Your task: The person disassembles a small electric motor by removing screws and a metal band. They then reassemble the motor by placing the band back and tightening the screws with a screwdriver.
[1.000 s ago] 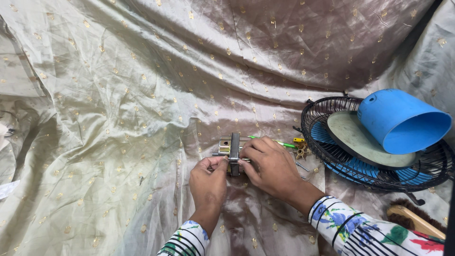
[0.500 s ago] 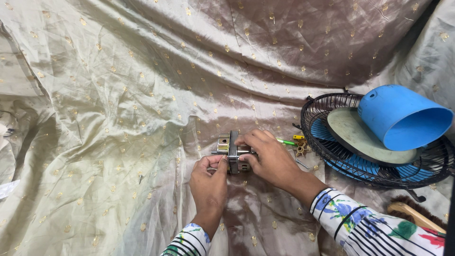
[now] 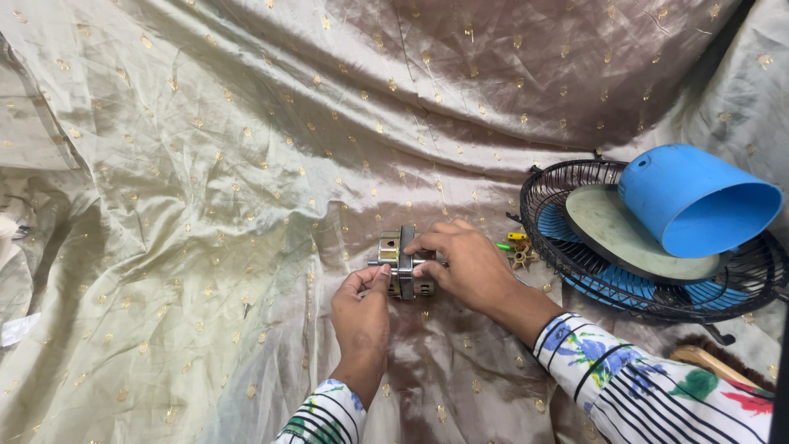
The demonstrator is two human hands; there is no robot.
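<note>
A small metal motor core (image 3: 400, 265), a silver frame around a dark laminated ring with a thin shaft, rests on the shiny gold-dotted cloth (image 3: 246, 164). My right hand (image 3: 460, 263) wraps over its right side and grips it. My left hand (image 3: 362, 312) pinches the shaft end at its lower left with thumb and forefinger. Both sleeves are white with coloured stripes and flowers.
To the right lies a black wire fan guard (image 3: 559, 255) holding a blue fan blade, a grey disc (image 3: 625, 238) and a blue plastic cone housing (image 3: 694, 201). Small yellow-green parts (image 3: 516, 247) sit beside the guard. A wooden brush handle (image 3: 711, 362) shows at the lower right.
Both hands stay on the motor core with only slight finger shifts. The view has drifted a little, nothing else moved.
</note>
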